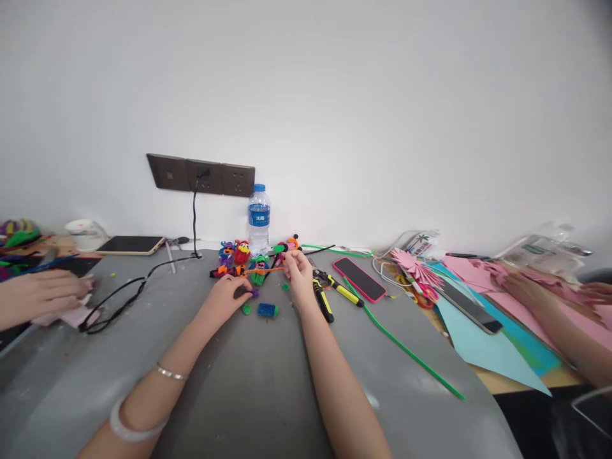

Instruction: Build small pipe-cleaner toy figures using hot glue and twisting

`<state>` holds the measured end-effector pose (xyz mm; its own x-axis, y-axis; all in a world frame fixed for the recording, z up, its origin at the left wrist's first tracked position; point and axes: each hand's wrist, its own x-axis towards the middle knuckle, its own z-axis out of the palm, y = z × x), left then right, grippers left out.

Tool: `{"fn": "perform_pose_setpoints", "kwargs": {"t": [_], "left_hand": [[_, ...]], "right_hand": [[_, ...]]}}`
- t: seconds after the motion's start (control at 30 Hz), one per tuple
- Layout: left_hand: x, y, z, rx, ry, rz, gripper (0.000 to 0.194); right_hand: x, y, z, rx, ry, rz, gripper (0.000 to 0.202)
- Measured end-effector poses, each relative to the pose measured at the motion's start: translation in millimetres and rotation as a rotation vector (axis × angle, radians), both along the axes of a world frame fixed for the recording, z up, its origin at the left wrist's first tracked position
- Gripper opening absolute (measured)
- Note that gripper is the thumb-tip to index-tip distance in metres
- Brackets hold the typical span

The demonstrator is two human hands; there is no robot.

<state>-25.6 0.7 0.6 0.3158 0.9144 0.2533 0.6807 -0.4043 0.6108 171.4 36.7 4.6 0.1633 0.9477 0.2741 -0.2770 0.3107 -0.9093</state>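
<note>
My left hand (224, 301) is closed, with thumb and fingertips pinched at a small purple pipe-cleaner piece (255, 292). My right hand (300, 277) pinches at the end of a thin orange pipe cleaner (268, 269), which stretches left toward the small figures. Behind the hands stand fuzzy pipe-cleaner figures: a blue and purple one (226, 254), a red one (241, 252) and a green one (259, 270). On the table between my hands lie a blue fuzzy roll (266, 310) with a green end and a green coil (246, 309).
Yellow-black pliers (323, 299), a pink-cased phone (359, 279) and a long green pipe cleaner (406, 352) lie rightward. A water bottle (259, 220) stands by the wall. Black cable (143, 284) crosses the left. Other people's hands (50, 293) work at both sides, with coloured paper (482, 338) at right.
</note>
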Motion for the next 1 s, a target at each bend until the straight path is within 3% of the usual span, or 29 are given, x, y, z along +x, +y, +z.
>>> {"fn": "perform_pose_setpoints", "kwargs": {"t": [0.13,0.3,0.43,0.6,1.0], "left_hand": [[0.4,-1.0,0.6,-0.017,-0.085,0.023,0.005],[3.2,-3.6,7.2,-0.022,-0.354,0.074,0.014],[5.4,-4.1,11.6,0.011,-0.533,0.126,0.019],[9.4,-4.7,11.0,-0.018,-0.710,0.063,0.020],[9.8,-3.5,3.3,-0.066,-0.666,0.000,0.021]], "right_hand": [[0.5,-0.3,-0.3,0.013,-0.008,0.009,0.034],[0.2,-3.9,3.1,0.029,-0.056,0.070,0.031],[-4.5,-12.6,9.7,0.084,-0.221,0.210,0.027],[-12.3,-20.0,10.5,0.120,-0.372,0.398,0.026],[-15.1,-21.8,12.0,0.090,-0.453,0.410,0.026]]}}
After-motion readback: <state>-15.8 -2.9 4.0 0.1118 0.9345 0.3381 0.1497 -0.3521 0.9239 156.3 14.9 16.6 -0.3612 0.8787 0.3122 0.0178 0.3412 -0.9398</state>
